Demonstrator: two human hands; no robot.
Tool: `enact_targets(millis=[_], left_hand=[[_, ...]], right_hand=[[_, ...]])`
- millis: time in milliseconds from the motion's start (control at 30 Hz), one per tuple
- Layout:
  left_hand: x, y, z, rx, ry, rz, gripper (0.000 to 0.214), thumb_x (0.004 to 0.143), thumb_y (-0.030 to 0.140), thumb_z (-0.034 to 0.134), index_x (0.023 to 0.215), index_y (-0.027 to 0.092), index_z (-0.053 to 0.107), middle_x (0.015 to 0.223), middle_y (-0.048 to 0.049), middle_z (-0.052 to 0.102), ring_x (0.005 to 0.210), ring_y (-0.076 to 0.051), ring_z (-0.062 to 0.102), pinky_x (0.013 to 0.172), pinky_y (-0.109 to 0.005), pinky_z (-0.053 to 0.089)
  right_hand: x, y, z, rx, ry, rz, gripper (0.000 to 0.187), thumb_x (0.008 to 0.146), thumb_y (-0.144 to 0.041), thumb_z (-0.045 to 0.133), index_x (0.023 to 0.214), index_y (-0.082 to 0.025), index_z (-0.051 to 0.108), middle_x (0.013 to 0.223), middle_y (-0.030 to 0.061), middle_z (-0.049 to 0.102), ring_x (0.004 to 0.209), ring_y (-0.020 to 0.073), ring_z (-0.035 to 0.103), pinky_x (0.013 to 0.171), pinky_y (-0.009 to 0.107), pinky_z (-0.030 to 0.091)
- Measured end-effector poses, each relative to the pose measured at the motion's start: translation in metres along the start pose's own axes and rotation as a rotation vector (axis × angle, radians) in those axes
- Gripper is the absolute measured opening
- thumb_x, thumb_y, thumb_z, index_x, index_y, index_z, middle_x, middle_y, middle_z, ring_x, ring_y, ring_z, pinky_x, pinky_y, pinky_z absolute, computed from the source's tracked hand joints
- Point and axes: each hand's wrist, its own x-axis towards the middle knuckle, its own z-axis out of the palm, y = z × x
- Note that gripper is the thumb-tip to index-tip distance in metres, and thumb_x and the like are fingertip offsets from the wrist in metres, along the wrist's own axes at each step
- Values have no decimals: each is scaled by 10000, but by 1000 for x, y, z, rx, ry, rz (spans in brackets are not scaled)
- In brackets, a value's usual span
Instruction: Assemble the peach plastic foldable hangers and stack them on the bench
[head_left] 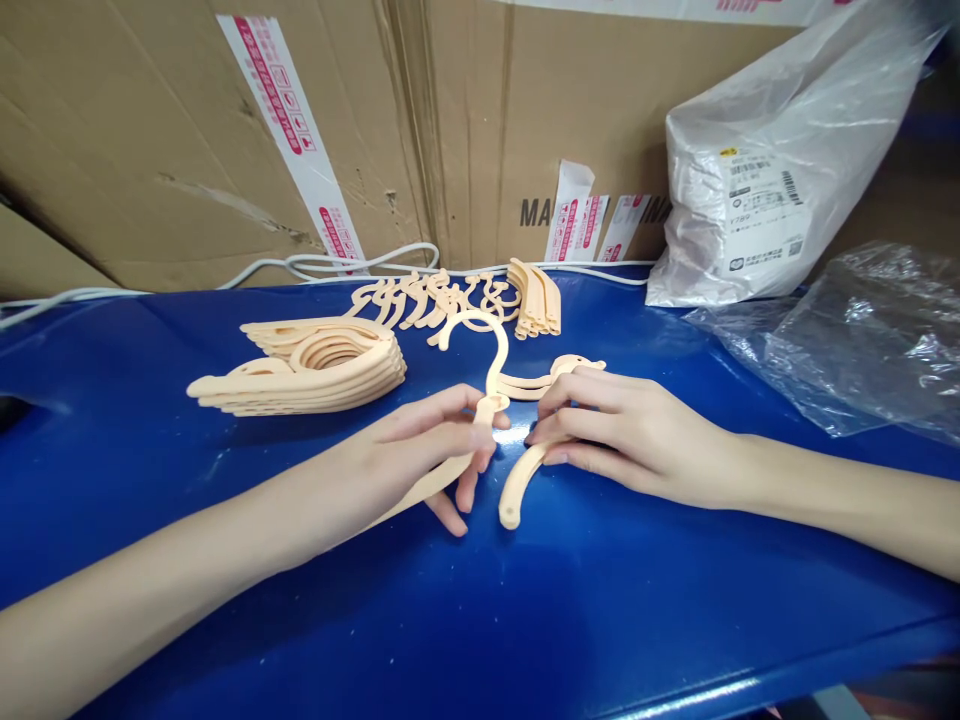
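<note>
My left hand [420,455] is closed round the neck of a peach plastic hanger piece with a hook [491,345] that curves up and away. My right hand [622,435] pinches a curved peach arm piece [521,480], whose free end rests on the blue table [525,620]. Another peach piece [544,380] lies just behind my right fingers. The two hands nearly touch at the middle of the table.
A stack of assembled peach hangers [307,370] lies at the left. Loose hooks [427,298] and a bundle of curved arms [536,298] sit behind. Cardboard boxes [225,140], a white cable [337,265], a white plastic bag [772,170] and clear plastic wrap [862,340] line the back and right.
</note>
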Motion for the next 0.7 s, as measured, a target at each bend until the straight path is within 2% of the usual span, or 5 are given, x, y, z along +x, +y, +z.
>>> enact_targets(millis=[133, 367, 500, 600, 700], left_hand=[[0, 6, 4, -90, 72, -87, 348, 952, 471, 505, 826, 159, 595, 646, 19, 535, 553, -89, 537, 527, -218, 569], [3, 4, 2, -80, 75, -115, 303, 894, 433, 610, 795, 150, 658, 668, -10, 622, 550, -99, 588, 529, -213, 565], [1, 5, 2, -103, 112, -152, 275, 926, 366, 579, 796, 144, 676, 663, -15, 644, 544, -94, 602, 519, -201, 567], [0, 6, 2, -112, 112, -143, 271, 936, 338, 573, 791, 138, 686, 692, -23, 666, 547, -87, 614, 528, -183, 569], [-1, 6, 2, -77, 112, -129, 282, 935, 351, 576, 785, 147, 701, 716, -27, 679, 579, -94, 634, 548, -178, 577]], right_hand=[[1, 0, 1, -77, 15, -17, 313, 1034, -266, 339, 992, -157, 630, 974, 88, 638, 882, 185, 587, 780, 316, 468], [-2, 2, 4, -58, 66, -22, 258, 1028, -217, 316, 961, -165, 560, 856, 67, 641, 702, 144, 573, 631, 259, 440], [-5, 1, 2, -13, 78, 66, 248, 1029, -236, 312, 998, -188, 553, 782, 23, 664, 584, 114, 567, 564, 233, 414], [-5, -1, -1, 38, 85, 85, 240, 1029, -357, 381, 1040, -190, 553, 731, -2, 675, 531, 105, 560, 536, 225, 396], [-5, -2, -4, 72, 98, 19, 268, 987, -428, 489, 1038, -182, 582, 742, -1, 691, 560, 111, 592, 554, 228, 406]])
